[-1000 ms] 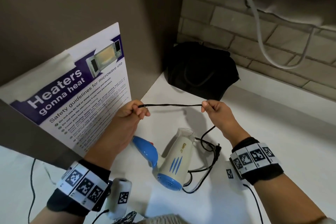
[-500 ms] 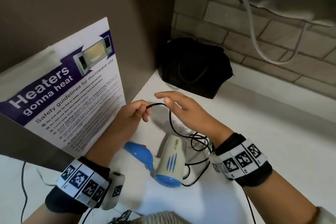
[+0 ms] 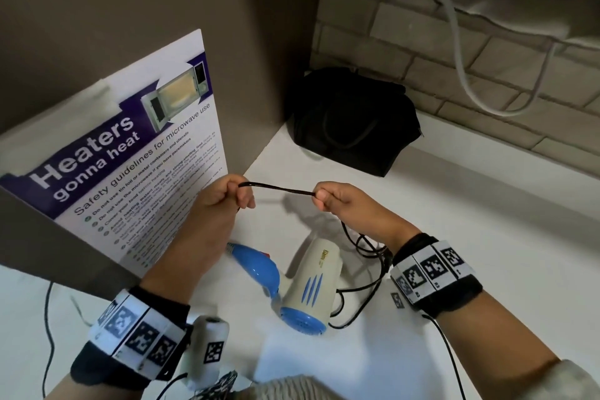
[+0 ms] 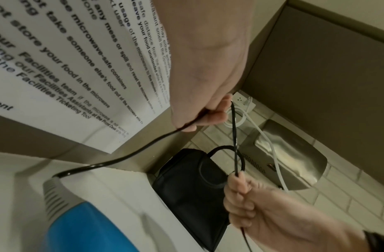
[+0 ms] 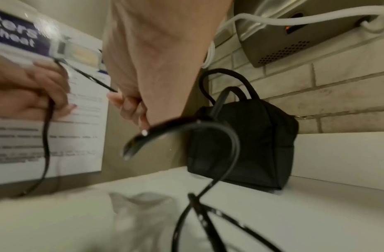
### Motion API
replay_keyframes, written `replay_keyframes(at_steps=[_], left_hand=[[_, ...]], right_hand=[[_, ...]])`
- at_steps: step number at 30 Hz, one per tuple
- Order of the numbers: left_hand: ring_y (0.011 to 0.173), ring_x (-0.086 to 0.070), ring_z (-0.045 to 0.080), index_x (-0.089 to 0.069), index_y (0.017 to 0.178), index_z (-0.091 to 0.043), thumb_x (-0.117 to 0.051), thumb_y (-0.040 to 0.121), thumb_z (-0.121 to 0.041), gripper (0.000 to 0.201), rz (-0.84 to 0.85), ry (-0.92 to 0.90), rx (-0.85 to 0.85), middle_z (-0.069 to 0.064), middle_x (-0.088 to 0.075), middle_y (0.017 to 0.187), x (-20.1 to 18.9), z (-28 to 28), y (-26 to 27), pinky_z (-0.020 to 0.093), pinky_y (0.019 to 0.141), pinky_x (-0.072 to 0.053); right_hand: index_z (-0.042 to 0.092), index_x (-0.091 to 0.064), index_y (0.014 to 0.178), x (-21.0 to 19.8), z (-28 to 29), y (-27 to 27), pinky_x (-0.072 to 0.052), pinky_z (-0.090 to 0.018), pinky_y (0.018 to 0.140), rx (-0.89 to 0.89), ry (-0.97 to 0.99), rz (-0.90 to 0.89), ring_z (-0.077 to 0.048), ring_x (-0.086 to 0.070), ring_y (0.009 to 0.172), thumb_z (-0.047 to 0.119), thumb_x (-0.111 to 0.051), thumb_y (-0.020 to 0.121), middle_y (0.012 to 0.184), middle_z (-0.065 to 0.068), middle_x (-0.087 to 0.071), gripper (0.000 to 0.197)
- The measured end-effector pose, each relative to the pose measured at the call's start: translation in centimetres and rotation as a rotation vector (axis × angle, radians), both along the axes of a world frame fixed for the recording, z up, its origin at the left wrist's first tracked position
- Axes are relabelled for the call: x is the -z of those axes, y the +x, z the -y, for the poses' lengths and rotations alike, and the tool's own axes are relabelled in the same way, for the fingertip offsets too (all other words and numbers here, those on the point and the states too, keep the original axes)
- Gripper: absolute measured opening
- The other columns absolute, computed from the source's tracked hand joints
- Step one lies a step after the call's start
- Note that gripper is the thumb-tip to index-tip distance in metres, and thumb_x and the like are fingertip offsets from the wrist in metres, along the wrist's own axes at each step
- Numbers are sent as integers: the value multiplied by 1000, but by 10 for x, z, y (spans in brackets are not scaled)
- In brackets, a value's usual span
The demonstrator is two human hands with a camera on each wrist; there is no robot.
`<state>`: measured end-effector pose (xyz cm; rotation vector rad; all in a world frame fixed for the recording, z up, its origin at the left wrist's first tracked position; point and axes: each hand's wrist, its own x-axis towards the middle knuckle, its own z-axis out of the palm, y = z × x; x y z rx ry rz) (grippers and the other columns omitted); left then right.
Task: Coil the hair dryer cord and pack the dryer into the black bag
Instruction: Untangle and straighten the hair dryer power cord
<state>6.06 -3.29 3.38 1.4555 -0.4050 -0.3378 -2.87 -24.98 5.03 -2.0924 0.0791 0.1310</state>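
Dryer (image 3: 311, 282) lies on its side on the white desk (image 3: 487, 269), below both raised hands, its blue handle toward the poster (image 3: 130, 172) and its cream barrel toward the bag (image 3: 354, 120). Seen from the head, the left hand (image 3: 220, 201) has its fingers (image 3: 242, 198) curled tight, pinching the black cord (image 3: 276, 188) above the dryer. The right hand (image 3: 344, 201) pinches the same cord between thumb and curled fingers, so a short stretch runs nearly straight between the two fists. Loose cord hangs from the right hand and lies in loops just beside the dryer's barrel. The bag stands behind the dryer, in the corner by the brick wall (image 3: 454, 52), well apart from it.

From the left wrist, the left fingers (image 4: 214, 116) are closed on the cord, which drops from them to the grey collar of the dryer's handle (image 4: 83, 221). The right hand (image 4: 262, 211) is a closed fist round the cord, in front of the bag (image 4: 191, 187).

From the right wrist, much is blurred. The right fingers (image 5: 133, 109) are curled together on the cord (image 5: 230, 146); the left hand (image 5: 34, 92) grips it too, near the poster. The bag (image 5: 247, 145) stands upright beyond the dryer, handles up.
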Motion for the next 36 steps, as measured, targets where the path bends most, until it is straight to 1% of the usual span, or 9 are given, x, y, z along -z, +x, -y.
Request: replay_keyframes(at_steps=[5, 12, 16, 18, 21, 26, 29, 32, 36], left_hand=[[61, -50, 5, -53, 53, -26, -22, 89, 22, 68, -136, -224, 26, -12, -49, 56, -8, -7, 6, 26, 84, -36], [60, -49, 3, -53, 53, -26, -21, 89, 23, 69, -180, -266, 22, -16, -48, 56, -5, -8, 8, 22, 80, -39], [61, -57, 1, -53, 65, -19, -29, 99, 4, 48, -213, -98, -143, -13, -53, 61, 12, -12, 19, 28, 87, -44], [65, -63, 1, -57, 72, -18, -34, 102, -9, 38, -96, 134, -180, -10, -58, 66, 20, -13, 23, 34, 92, -44], [79, -65, -1, -64, 90, -20, -38, 100, -14, 28, 107, 431, -149, -6, -66, 78, 27, -9, 24, 26, 84, -42], [112, -54, 40, -50, 128, 2, -39, 97, -16, 37, 514, 741, -94, 24, -59, 119, 22, 13, 12, 45, 96, -40], [114, -53, 39, -47, 133, -4, -36, 94, -29, 48, 809, 760, -80, 18, -58, 127, -1, 30, -2, 54, 97, -42], [136, -37, 26, -45, 137, -18, -32, 94, -40, 50, 1006, 676, 44, -3, -51, 141, -27, 49, -21, 49, 113, -22], [125, -51, 21, -55, 129, -13, -55, 84, -16, 45, 1246, 688, 184, -1, -68, 109, -33, 66, -31, 45, 112, -21]], right_hand=[[26, -46, 66, 28, 24, 0, -35, -22, 67, 95, -134, -54, -5, -37, 63, 14, -39, 100, 64, 13, -42, 37], [24, -43, 63, 40, 44, -6, -30, -21, 60, 173, -225, -116, -7, -33, 58, 9, -39, 98, 62, 11, -39, 38], [23, -46, 62, 33, 44, -10, -35, -11, 54, 254, -344, -135, -2, -39, 55, 12, -41, 98, 59, 12, -46, 38], [23, -50, 63, 22, 46, -14, -36, -9, 53, 315, -357, -152, -3, -42, 56, 15, -42, 98, 59, 11, -49, 37], [19, -58, 70, -1, 45, -21, -33, -16, 55, 387, -308, -214, -4, -44, 59, 21, -40, 98, 65, 11, -54, 34], [19, -62, 72, -42, 29, -25, -32, -14, 48, 370, -304, -250, 0, -47, 52, 23, -42, 98, 54, 13, -50, 33], [21, -61, 68, -63, 17, -24, -30, -20, 51, 332, -293, -252, -5, -40, 53, 23, -42, 98, 55, 11, -43, 35], [22, -61, 68, -76, 3, -22, -32, -22, 52, 255, -282, -257, -8, -40, 50, 23, -41, 98, 52, 11, -43, 36], [11, -54, 71, -81, -13, -17, -33, -22, 53, 151, -193, -259, -5, -39, 48, 11, -45, 93, 51, 10, -48, 24]])
